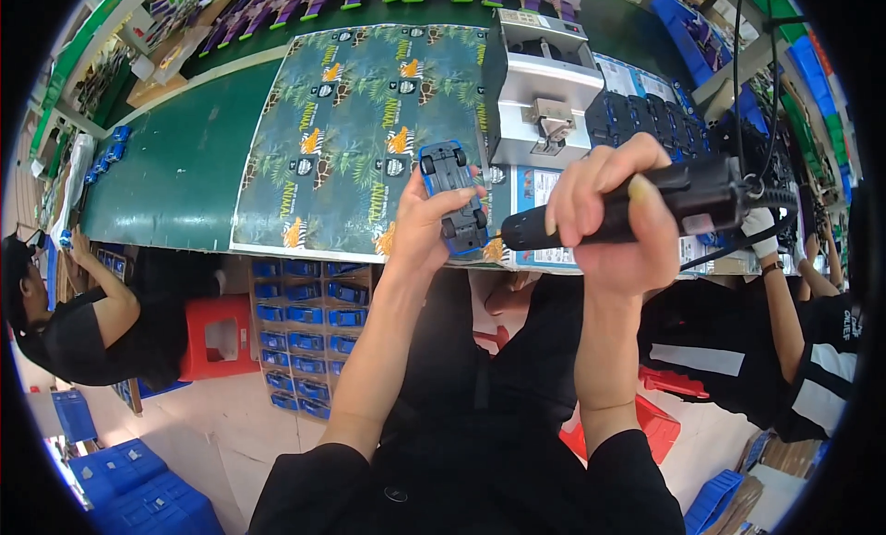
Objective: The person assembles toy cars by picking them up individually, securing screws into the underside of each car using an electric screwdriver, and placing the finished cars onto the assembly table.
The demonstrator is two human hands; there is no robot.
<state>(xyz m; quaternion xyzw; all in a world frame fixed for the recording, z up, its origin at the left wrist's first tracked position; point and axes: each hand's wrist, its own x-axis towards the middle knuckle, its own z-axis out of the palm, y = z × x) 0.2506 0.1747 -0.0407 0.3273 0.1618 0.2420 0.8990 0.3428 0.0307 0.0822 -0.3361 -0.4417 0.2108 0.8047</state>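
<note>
A toy car [450,180] with a blue body lies bottom up in my left hand [420,231], its black chassis and wheels facing me. My fingers wrap round its side, thumb across the underside. In my right hand [614,226] is a black electric screwdriver [678,198], gripped round its barrel and pointing left. The thin bit reaches the near end of the car; whether it touches a screw I cannot tell. Both hands are over the near edge of the printed animal-pattern sheet [355,138] on the green bench [161,180].
A silver metal fixture [544,83] stands beyond my hands, with several black chassis parts [637,124] to its right. The screwdriver's cable [771,212] loops at the right. Below the bench, a divided box [305,318] holds blue cars. Co-workers sit on both sides, near red stools [220,337].
</note>
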